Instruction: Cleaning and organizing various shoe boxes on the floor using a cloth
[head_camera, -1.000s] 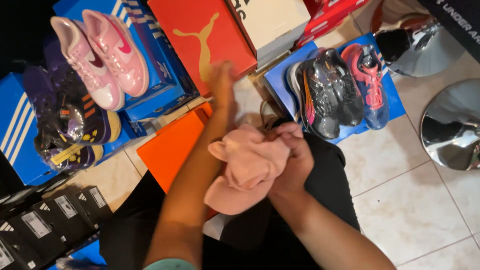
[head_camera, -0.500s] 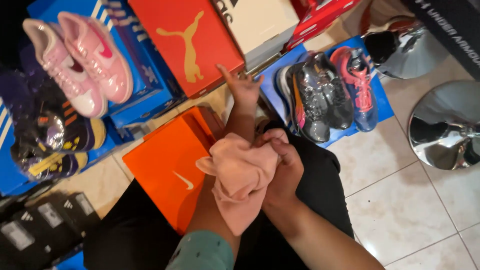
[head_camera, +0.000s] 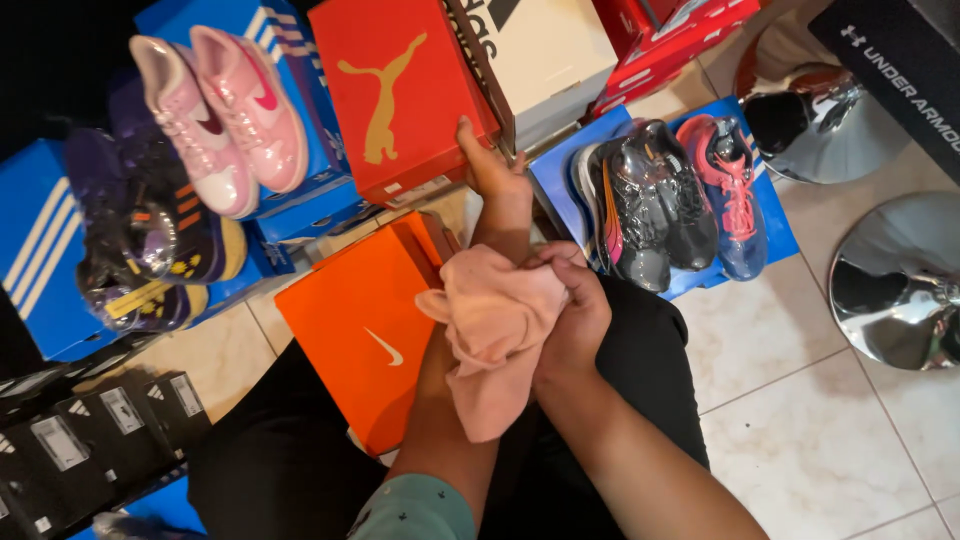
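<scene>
Setting: a shoe shop floor. Stacked shoe boxes surround the red box (head_camera: 400, 95): pink sneakers (head_camera: 220, 120) displayed on a blue box to its left, grey and pink-laced shoes (head_camera: 670, 195) to its right, chrome stool bases (head_camera: 890, 285) farther right on tile.

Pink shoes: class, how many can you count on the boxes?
2. The pink shoes lie side by side on a blue box at upper left: one leftmost, the other beside it. More may be hidden.
</scene>
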